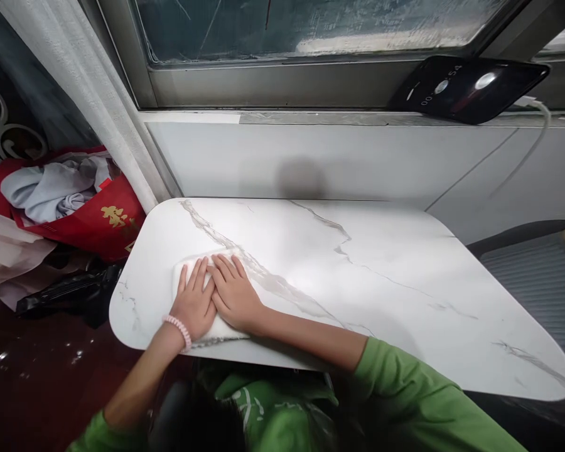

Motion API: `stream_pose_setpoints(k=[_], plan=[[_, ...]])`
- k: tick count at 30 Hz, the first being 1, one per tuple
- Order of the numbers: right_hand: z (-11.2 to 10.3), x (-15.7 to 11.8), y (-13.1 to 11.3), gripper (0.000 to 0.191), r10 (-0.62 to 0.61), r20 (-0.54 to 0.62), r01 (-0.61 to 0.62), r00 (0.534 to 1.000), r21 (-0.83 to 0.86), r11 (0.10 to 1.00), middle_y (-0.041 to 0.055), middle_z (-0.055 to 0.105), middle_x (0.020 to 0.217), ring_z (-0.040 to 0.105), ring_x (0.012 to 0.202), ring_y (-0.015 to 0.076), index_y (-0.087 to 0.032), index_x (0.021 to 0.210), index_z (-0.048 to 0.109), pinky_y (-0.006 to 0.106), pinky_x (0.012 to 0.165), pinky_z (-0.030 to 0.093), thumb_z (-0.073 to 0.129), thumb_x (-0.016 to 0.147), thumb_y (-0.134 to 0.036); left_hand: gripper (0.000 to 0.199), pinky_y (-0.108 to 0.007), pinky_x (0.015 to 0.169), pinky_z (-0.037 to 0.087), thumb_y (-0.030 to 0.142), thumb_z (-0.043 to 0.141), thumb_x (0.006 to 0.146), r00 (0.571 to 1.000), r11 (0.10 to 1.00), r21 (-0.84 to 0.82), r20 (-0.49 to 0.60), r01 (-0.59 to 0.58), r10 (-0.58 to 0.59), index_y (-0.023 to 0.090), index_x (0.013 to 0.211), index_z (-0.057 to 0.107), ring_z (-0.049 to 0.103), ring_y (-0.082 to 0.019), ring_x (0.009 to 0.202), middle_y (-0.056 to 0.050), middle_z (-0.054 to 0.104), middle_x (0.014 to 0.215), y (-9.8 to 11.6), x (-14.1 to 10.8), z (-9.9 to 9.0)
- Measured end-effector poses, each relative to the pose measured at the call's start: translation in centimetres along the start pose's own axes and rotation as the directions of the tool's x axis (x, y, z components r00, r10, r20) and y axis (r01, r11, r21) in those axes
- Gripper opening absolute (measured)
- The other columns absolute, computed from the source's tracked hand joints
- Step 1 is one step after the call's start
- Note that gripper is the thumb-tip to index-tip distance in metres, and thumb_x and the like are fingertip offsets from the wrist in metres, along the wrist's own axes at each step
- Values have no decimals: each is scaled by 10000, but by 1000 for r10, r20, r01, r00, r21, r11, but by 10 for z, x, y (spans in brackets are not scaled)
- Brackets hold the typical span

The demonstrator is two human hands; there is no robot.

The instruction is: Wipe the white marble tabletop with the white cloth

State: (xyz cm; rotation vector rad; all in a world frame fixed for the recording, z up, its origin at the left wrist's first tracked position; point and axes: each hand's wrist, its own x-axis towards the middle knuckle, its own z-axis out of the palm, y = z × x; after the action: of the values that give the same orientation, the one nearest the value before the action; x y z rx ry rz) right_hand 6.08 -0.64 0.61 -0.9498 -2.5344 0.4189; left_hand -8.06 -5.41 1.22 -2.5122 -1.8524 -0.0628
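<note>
A folded white cloth [226, 329] lies on the left part of a white marble-patterned table [381, 263]. My left hand [194, 304] presses flat on the cloth, fingers stretched out and a little apart, with a pink coiled band [179, 331] round its wrist. Beside it, my right hand [235, 295] also rests palm down on the cloth, its fingers extended and touching the left hand. Neither hand grips anything. Much of the cloth is hidden under the palms.
Behind the table is a white wall panel under a window. On the sill leans a black phone [471, 88] with a white cable [541, 125]. A red bag [108, 216] of clothes and a pale curtain [94, 81] are at the left. A grey ribbed surface [537, 263] is at the right.
</note>
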Motion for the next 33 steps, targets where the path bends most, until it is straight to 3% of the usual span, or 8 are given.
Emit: stream_pose_setpoints(k=[4,8,12,15,20,24,28,33], plan=[[14,40,2,493,51,-48,-51,998,-1,999,213,433,1418,310,1362,317,-8,1330,454,532,1159,149,378,889,-214,599,-535,1143,133,230,370,870,970,998,51,241,-36,23,74,1447,331,124,-300,1433,-187,165,1546,-50,39,-5],[33,113,18,478,139,-128,-139,982,12,990,192,454,1406,349,1338,296,-33,1329,452,506,1152,156,372,887,-198,634,-543,1124,173,197,382,837,925,996,87,379,-17,-17,145,1464,308,167,-284,1428,-153,213,1543,-116,109,-10],[42,186,43,440,222,-195,-224,956,8,974,198,481,1378,381,1314,280,-51,1305,469,502,1138,169,354,903,-190,593,-527,1129,168,149,337,864,967,997,64,250,32,-47,128,1457,312,191,-255,1427,-157,226,1541,-163,163,-6],[45,212,58,420,207,-207,-209,956,13,978,188,492,1367,388,1308,261,-73,1286,485,499,1133,179,343,903,-171,525,-496,1147,120,184,277,921,993,993,56,51,101,-104,117,1438,342,204,-239,1424,-143,233,1543,-174,171,5],[49,205,60,407,113,-188,-110,976,28,994,176,478,1390,372,1328,253,-91,1260,515,498,1134,188,336,903,-174,507,-512,1149,100,209,281,933,990,989,33,2,141,-141,104,1421,367,204,-256,1423,-149,236,1541,-164,151,12],[51,182,36,412,80,-140,-75,987,41,996,175,458,1409,355,1342,264,-76,1269,510,479,1148,164,367,895,-174,520,-514,1150,100,193,280,923,984,983,42,7,179,-179,93,1427,357,200,-264,1423,-150,244,1538,-152,112,6],[56,141,-8,409,0,-69,8,998,109,994,174,452,1411,343,1348,275,-85,1266,515,481,1151,155,415,881,-179,509,-523,1148,113,187,296,910,978,976,64,-13,208,-207,85,1397,405,205,-261,1423,-170,268,1525,-133,37,1],[56,79,-57,419,-235,-7,231,972,217,948,185,430,1423,317,1359,278,-109,1272,506,526,1137,175,466,871,-221,478,-533,1144,164,187,296,904,927,933,34,-139,357,-349,146,1337,494,276,-259,1402,-151,329,1503,-77,-66,0]])
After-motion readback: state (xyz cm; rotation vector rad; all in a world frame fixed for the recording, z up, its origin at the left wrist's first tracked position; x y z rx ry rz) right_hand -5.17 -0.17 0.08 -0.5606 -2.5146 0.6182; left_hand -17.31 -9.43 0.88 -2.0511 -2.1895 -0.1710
